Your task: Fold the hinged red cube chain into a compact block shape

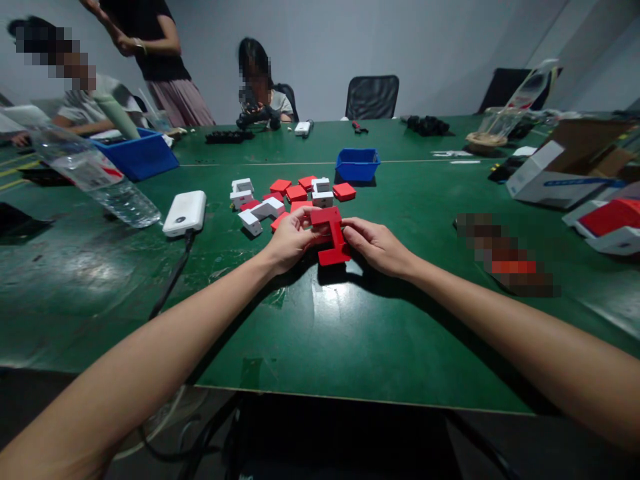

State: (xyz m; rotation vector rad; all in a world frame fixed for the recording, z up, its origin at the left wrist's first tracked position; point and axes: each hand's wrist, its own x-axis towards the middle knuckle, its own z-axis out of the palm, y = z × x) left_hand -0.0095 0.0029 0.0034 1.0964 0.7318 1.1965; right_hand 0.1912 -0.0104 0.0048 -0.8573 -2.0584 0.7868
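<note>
Between my two hands, just above the green table [320,353], is a red I-shaped plastic part [334,237]. My left hand [293,241] grips its left side with thumb and fingers. On the other side, my right hand [375,245] pinches its right edge. Right behind my hands lies a loose group of red square blocks [296,193] and white bracket-shaped parts [263,212]. Another white bracket [321,192] stands among the red pieces. What the fingertips do behind the red part is hidden.
A white power bank [185,213] with a black cable lies left, beside a tipped water bottle [100,177]. A small blue bin [358,165] stands behind the pieces. An open cardboard box [565,160] is at right. People [260,80] are across the table.
</note>
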